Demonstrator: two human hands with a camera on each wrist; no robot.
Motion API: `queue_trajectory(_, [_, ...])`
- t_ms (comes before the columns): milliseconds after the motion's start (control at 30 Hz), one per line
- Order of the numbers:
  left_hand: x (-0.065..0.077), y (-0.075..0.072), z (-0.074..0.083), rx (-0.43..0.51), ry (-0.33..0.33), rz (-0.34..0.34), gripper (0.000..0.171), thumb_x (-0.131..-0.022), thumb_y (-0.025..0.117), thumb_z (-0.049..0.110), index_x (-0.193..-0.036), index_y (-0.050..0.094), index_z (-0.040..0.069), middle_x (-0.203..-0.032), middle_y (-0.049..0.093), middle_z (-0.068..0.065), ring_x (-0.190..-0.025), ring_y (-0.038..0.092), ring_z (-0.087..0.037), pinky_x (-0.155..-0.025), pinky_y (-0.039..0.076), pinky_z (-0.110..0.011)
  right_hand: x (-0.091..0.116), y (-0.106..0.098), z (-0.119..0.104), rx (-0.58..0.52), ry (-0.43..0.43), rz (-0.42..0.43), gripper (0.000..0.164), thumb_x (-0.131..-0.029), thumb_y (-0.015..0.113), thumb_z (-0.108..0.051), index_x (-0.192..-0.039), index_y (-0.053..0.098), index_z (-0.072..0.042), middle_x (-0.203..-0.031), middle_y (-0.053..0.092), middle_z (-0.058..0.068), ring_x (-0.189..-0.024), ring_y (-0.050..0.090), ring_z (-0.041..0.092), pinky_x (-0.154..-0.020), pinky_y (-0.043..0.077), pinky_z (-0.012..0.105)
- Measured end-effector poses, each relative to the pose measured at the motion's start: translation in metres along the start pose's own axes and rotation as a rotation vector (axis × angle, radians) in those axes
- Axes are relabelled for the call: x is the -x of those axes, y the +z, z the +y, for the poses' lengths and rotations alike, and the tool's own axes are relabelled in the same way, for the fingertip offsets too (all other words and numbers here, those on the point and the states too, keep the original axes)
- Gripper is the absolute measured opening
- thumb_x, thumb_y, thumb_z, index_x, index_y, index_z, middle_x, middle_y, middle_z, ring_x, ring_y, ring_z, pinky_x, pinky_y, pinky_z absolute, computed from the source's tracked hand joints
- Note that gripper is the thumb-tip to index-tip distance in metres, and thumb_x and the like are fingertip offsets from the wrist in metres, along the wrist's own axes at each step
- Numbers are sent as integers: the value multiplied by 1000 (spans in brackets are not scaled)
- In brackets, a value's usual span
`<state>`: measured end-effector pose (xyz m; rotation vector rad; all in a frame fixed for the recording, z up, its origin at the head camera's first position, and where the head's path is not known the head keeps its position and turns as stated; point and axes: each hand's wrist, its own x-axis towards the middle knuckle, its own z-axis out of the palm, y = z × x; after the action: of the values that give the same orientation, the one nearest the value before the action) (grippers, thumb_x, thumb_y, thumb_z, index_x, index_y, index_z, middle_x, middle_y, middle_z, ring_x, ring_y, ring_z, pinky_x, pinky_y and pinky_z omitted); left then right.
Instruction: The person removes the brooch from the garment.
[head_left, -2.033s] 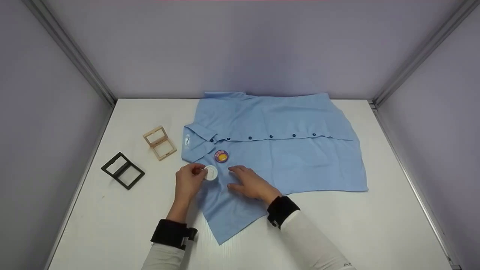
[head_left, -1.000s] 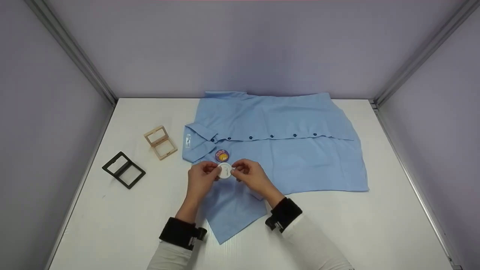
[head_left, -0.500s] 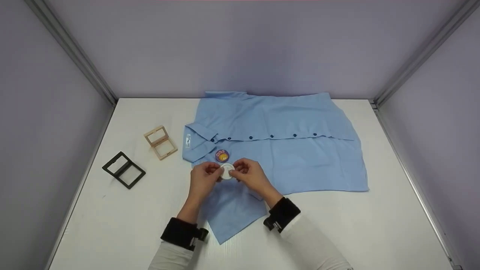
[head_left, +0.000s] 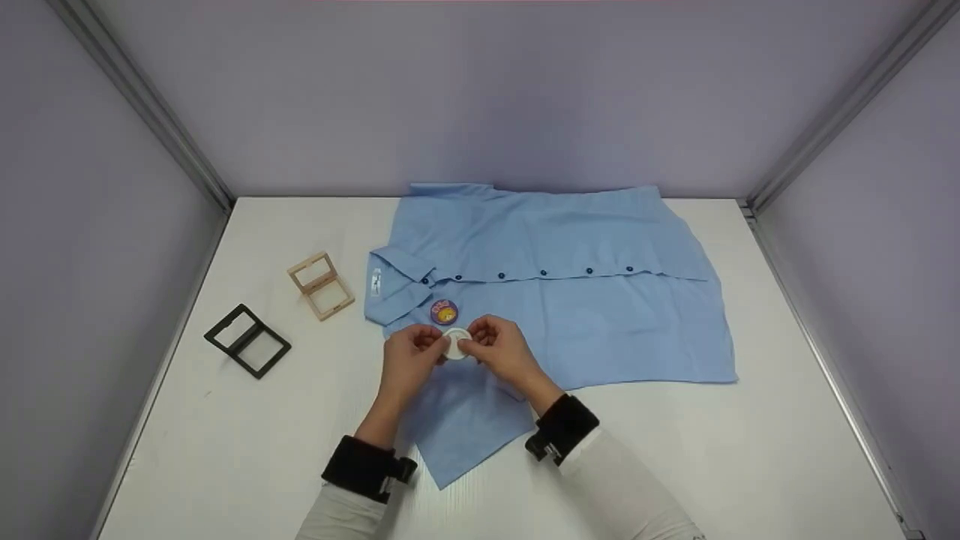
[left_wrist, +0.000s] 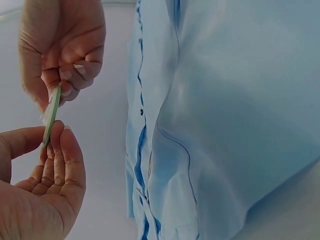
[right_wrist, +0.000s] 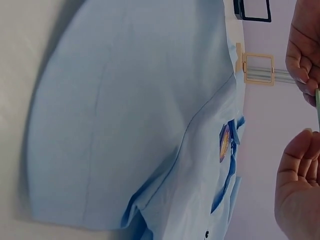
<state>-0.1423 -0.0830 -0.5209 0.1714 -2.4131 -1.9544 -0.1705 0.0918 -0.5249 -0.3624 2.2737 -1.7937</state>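
Observation:
Both hands hold a small round badge (head_left: pixel 457 344) over the sleeve of a light blue shirt (head_left: pixel 600 322). Its white back faces up in the head view; the left wrist view shows it edge-on, with a green rim and a clear piece on the thumb side. My left hand (head_left: pixel 407 364) pinches its left edge between thumb and fingers. My right hand (head_left: pixel 508 356) pinches the right edge, the thumb lying on the back. Just beyond, a purple badge (head_left: pixel 444 312) with a yellow picture lies on the shirt below the collar (head_left: pixel 397 281).
On the white table (head_left: pixel 247 450), to the left, lie a light wooden hinged frame (head_left: pixel 321 286) and a black hinged frame (head_left: pixel 247 341), both unfolded. Grey walls (head_left: pixel 480 97) enclose the table at the back and sides. The shirt reaches the table's back edge.
The right hand, earlier apart with fingers spread, has come to the badge and taken its right edge. The left hand carried the badge slightly right. Over the last half second the hands barely moved.

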Motion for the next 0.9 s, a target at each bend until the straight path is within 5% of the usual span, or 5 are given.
queue_trajectory(300, [2,-1,-2,-35,-8,-4,11,-89,70,7,-92,68,-4,-77,66,-8,-66,64,-18,-60,57,-28,14,-1,-39,24,-20,-13,16,-90,68,-1,-96,61,11,-78,60,11,-62,52,8,-54,46,20])
queue_trajectory(900, [6,0,1,-59,14,1,9,-88,70,5,-90,68,-4,-76,66,-8,-65,64,-17,-60,56,-27,15,2,-42,52,18,6,14,-89,67,-1,-96,62,11,-78,59,10,-62,52,8,-54,45,21])
